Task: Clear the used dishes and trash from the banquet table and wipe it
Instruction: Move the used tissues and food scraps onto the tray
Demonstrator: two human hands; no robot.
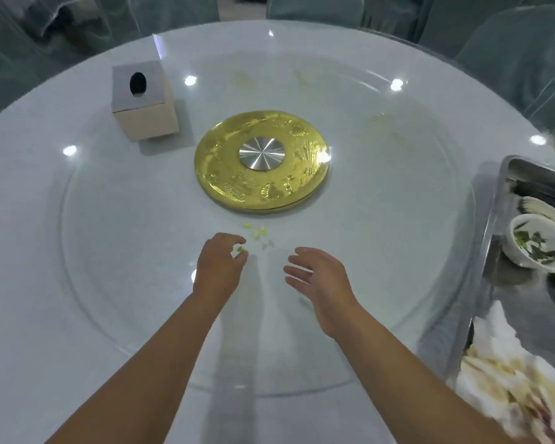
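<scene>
Left hand (218,264) pinches one green scrap (240,249).

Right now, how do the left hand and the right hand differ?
The left hand pinches a green scrap with curled fingers; the right hand is open and holds nothing. The left is nearer the loose scraps. Both are bare, above the glass turntable.

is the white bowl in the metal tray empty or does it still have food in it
Not empty. The white bowl sits in the metal tray at the right, and green leafy scraps cling to its inside.
</scene>
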